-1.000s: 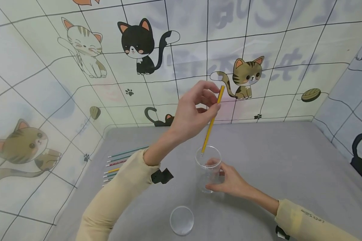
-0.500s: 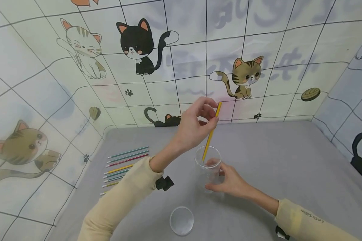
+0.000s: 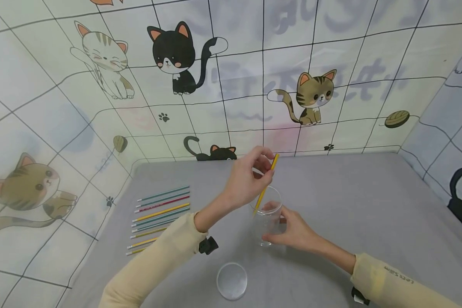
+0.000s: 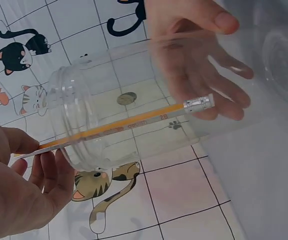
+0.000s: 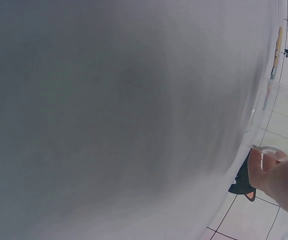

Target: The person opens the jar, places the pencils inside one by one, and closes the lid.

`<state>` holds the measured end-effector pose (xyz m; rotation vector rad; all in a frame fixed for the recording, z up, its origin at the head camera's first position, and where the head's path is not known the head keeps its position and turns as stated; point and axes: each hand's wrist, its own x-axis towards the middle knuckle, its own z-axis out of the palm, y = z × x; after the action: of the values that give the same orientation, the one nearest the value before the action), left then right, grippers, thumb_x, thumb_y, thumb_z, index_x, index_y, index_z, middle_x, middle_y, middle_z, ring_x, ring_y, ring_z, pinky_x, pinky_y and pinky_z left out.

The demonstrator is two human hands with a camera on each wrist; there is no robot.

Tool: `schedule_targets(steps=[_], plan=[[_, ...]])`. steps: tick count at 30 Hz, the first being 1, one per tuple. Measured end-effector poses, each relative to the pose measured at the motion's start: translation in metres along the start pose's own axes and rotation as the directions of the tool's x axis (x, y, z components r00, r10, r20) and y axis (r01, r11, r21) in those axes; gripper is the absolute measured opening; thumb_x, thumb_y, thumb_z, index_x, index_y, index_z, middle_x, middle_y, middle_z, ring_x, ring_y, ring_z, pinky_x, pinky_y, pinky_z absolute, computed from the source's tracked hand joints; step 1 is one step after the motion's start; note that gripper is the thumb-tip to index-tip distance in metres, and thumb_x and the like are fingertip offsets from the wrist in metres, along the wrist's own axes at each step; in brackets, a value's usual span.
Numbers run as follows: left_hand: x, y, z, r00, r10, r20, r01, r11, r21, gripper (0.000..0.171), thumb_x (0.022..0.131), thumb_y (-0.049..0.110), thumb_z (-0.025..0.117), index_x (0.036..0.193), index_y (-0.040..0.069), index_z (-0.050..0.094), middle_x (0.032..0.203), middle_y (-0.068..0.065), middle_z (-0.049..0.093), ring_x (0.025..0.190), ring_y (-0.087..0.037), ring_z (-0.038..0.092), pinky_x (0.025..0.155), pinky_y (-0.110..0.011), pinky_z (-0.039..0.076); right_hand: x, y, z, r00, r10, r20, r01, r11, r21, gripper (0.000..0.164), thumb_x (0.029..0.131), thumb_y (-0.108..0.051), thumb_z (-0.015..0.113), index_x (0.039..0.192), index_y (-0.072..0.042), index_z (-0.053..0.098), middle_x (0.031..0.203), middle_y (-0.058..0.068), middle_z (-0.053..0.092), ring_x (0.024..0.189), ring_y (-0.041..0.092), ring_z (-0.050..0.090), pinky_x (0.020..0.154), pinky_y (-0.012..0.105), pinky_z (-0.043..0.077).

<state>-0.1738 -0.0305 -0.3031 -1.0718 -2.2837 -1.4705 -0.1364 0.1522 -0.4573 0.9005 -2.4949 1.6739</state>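
Note:
In the head view my left hand point(image 3: 248, 179) pinches a yellow pencil point(image 3: 260, 198) near its upper end. The pencil leans, its lower part inside a clear jar point(image 3: 264, 226). My right hand point(image 3: 294, 229) grips that jar low on its side, thumb in front and fingers behind. Through the clear wall, the left wrist view shows the eraser end point(image 4: 199, 103) of the pencil inside, above the jar's bottom. Fingers of the left hand point(image 4: 28, 185) stay just outside the threaded mouth. The right wrist view is mostly grey tabletop.
A row of several pencils point(image 3: 161, 211), green, red and yellow, lies left of the jar, partly behind the left sleeve. A round lid point(image 3: 232, 281) lies in front. The grey table point(image 3: 350, 196) ends at a cat-patterned curtain point(image 3: 246, 77) behind.
My left hand has come down with the pencil, whose eraser end has sunk deeper into the jar. More of the pencil row now shows. The right hand and jar have stayed put.

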Motion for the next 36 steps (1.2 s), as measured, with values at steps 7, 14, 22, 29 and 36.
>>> schedule_targets(steps=[7, 14, 22, 29, 36], plan=[[-0.006, -0.007, 0.004, 1.000, -0.001, 0.001, 0.001, 1.000, 0.019, 0.027, 0.085, -0.011, 0.063, 0.108, 0.000, 0.056, 0.083, -0.008, 0.064, 0.074, -0.014, 0.065, 0.068, -0.023, 0.056, 0.000, 0.000, 0.000, 1.000, 0.003, 0.005, -0.003, 1.000, 0.000, 0.065, 0.074, -0.016, 0.089, 0.129, -0.013, 0.055, 0.120, -0.004, 0.062, 0.103, 0.016, 0.061, 0.088, 0.039, 0.053], [-0.010, -0.011, 0.005, 0.999, -0.025, 0.022, 0.022, 0.992, 0.126, 0.026, 0.084, -0.011, 0.065, 0.105, 0.001, 0.057, 0.082, -0.007, 0.066, 0.073, -0.015, 0.065, 0.068, -0.027, 0.056, 0.000, 0.001, 0.000, 1.000, -0.014, 0.002, 0.014, 1.000, 0.003, 0.065, 0.074, -0.015, 0.090, 0.129, -0.011, 0.056, 0.120, 0.001, 0.063, 0.094, 0.015, 0.062, 0.087, 0.038, 0.053], [-0.014, -0.010, 0.006, 0.999, -0.011, 0.045, 0.000, 0.970, 0.243, 0.026, 0.081, -0.009, 0.067, 0.103, 0.004, 0.060, 0.080, -0.004, 0.066, 0.075, -0.015, 0.065, 0.070, -0.025, 0.053, 0.000, 0.000, -0.001, 1.000, -0.013, 0.009, 0.013, 1.000, 0.018, 0.062, 0.076, -0.016, 0.089, 0.128, -0.014, 0.056, 0.117, 0.010, 0.064, 0.082, 0.014, 0.062, 0.088, 0.037, 0.052], [-0.016, -0.010, 0.006, 0.996, 0.044, 0.079, -0.064, 0.960, 0.274, 0.023, 0.079, -0.008, 0.066, 0.098, 0.004, 0.064, 0.089, -0.005, 0.065, 0.081, -0.020, 0.064, 0.074, -0.024, 0.051, 0.000, 0.000, -0.001, 1.000, 0.012, 0.014, -0.012, 1.000, 0.012, 0.066, 0.075, -0.018, 0.089, 0.132, -0.010, 0.055, 0.119, 0.007, 0.065, 0.099, 0.026, 0.063, 0.091, 0.041, 0.052], [-0.019, -0.008, 0.003, 0.998, 0.042, 0.045, -0.052, 0.970, 0.238, 0.021, 0.082, -0.004, 0.061, 0.101, 0.005, 0.066, 0.092, -0.005, 0.065, 0.082, -0.019, 0.062, 0.073, -0.023, 0.048, 0.000, 0.002, -0.001, 1.000, -0.016, 0.007, 0.016, 1.000, -0.006, 0.067, 0.075, -0.016, 0.089, 0.132, -0.007, 0.054, 0.121, 0.002, 0.063, 0.099, 0.021, 0.063, 0.088, 0.040, 0.053]])
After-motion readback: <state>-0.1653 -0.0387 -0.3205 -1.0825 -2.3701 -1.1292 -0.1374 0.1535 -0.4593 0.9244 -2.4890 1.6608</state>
